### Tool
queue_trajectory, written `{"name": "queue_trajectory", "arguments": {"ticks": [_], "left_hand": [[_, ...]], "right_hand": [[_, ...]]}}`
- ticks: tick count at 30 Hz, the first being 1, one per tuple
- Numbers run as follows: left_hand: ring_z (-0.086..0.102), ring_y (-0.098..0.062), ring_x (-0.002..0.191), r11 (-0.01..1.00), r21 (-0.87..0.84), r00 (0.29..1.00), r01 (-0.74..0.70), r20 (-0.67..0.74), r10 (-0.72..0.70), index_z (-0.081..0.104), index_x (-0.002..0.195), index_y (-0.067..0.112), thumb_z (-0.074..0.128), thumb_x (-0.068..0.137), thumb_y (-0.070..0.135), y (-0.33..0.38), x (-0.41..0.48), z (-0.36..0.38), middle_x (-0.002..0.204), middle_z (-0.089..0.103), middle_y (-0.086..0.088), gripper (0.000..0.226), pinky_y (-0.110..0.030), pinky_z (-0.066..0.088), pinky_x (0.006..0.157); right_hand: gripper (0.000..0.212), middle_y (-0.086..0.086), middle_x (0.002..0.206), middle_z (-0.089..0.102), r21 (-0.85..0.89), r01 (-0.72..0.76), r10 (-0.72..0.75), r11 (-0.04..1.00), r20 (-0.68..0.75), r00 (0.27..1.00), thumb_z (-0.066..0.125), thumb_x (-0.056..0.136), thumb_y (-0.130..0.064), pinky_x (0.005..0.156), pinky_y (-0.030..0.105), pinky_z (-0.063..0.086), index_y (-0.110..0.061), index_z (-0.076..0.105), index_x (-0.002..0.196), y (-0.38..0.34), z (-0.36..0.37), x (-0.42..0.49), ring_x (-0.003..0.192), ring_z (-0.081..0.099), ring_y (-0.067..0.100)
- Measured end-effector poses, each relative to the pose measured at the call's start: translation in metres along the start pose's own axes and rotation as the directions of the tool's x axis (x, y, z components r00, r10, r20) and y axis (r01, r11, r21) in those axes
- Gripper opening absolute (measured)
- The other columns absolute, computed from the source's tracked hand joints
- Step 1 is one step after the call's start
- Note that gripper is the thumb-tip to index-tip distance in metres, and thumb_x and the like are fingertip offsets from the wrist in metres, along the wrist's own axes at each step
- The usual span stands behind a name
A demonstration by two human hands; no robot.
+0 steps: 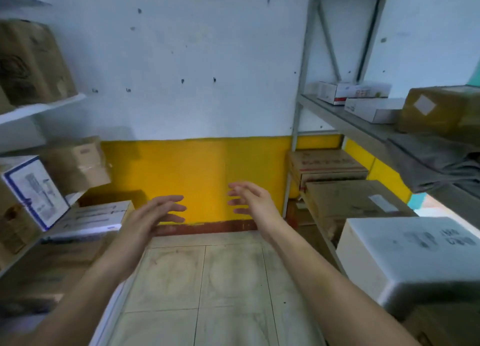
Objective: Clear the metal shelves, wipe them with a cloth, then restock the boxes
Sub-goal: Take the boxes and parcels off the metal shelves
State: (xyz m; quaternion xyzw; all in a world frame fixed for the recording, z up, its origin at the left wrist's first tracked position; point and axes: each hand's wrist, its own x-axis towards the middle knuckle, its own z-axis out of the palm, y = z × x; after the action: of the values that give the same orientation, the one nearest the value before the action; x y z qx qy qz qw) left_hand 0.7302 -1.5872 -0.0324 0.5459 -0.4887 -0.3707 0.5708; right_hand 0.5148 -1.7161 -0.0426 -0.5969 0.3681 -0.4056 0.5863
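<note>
Both my hands are stretched out in front of me in the aisle between two racks, holding nothing. My left hand (pixel 158 213) has its fingers straight and spread, pointing right. My right hand (pixel 249 200) faces it with fingers spread, a short gap between the two. A grey metal shelf (pixel 337 114) on the right carries white boxes (pixel 374 109) and a taped brown box (pixel 439 109). A grey cloth (pixel 436 164) lies draped over that shelf's near edge. On the left shelf (pixel 39 109) stand brown cartons (pixel 33 62).
Lower right holds brown cartons (pixel 350 197) and a white foam box (pixel 415 257). Lower left has white printed boxes (pixel 36 192), flat white boxes (pixel 96 216) and a brown carton (pixel 80 164). Ahead is a white and yellow wall (pixel 197 174) above a tiled floor (pixel 207 280).
</note>
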Motion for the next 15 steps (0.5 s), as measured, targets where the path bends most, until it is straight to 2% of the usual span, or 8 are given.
{"name": "queue_trajectory", "arguments": {"ticks": [3,6,8,11,15], "left_hand": [[0.070,-0.029,0.101,0.999,-0.029,0.999,-0.018,-0.051,0.017,0.070,0.118,0.015,0.071,0.082,0.047,-0.004,0.080,-0.022,0.114,0.073,-0.009,0.048,-0.040,0.052,0.084],[0.071,-0.027,0.090,0.997,-0.069,1.000,-0.022,-0.009,0.021,0.069,0.114,0.013,0.068,0.082,0.041,-0.025,0.173,-0.025,0.108,0.074,-0.011,0.043,-0.031,0.057,0.073],[0.071,-0.026,0.087,0.999,-0.054,0.998,-0.010,0.069,0.013,0.068,0.112,0.010,0.058,0.091,0.028,-0.051,0.231,-0.013,0.103,0.075,-0.011,0.029,-0.030,0.057,0.071],[0.070,-0.028,0.089,0.999,0.021,0.954,0.037,0.298,-0.042,0.069,0.113,0.008,0.052,0.102,0.017,-0.100,0.311,0.026,0.102,0.075,-0.011,0.022,-0.036,0.053,0.078],[0.070,-0.029,0.092,0.983,0.147,0.789,0.112,0.588,-0.178,0.071,0.109,0.012,0.052,0.103,0.017,-0.143,0.363,0.117,0.102,0.076,-0.008,0.020,-0.040,0.052,0.083]], "right_hand": [[0.023,0.014,0.099,0.069,-0.036,0.050,-0.047,0.998,0.082,0.996,0.047,0.107,-0.015,0.066,0.029,0.052,-0.006,0.062,0.123,-0.005,0.012,0.071,0.075,0.067,0.020],[0.021,0.011,0.098,0.068,-0.133,0.054,-0.049,0.990,0.039,0.998,0.048,0.107,-0.014,0.064,0.026,0.050,-0.006,0.062,0.120,0.012,0.003,0.134,0.075,0.065,0.017],[0.025,0.010,0.102,0.069,-0.134,-0.003,-0.007,0.991,-0.074,0.997,0.049,0.107,-0.015,0.065,0.026,0.052,-0.002,0.062,0.123,0.041,-0.015,0.168,0.078,0.066,0.015],[0.025,0.010,0.113,0.071,-0.067,-0.098,0.071,0.993,-0.322,0.944,0.052,0.106,-0.019,0.073,0.029,0.057,-0.008,0.066,0.121,0.098,-0.049,0.198,0.087,0.071,0.018],[0.020,0.005,0.108,0.075,0.095,-0.220,0.233,0.971,-0.591,0.772,0.053,0.105,-0.021,0.087,0.040,0.058,-0.018,0.068,0.118,0.149,-0.082,0.172,0.092,0.073,0.018]]}}
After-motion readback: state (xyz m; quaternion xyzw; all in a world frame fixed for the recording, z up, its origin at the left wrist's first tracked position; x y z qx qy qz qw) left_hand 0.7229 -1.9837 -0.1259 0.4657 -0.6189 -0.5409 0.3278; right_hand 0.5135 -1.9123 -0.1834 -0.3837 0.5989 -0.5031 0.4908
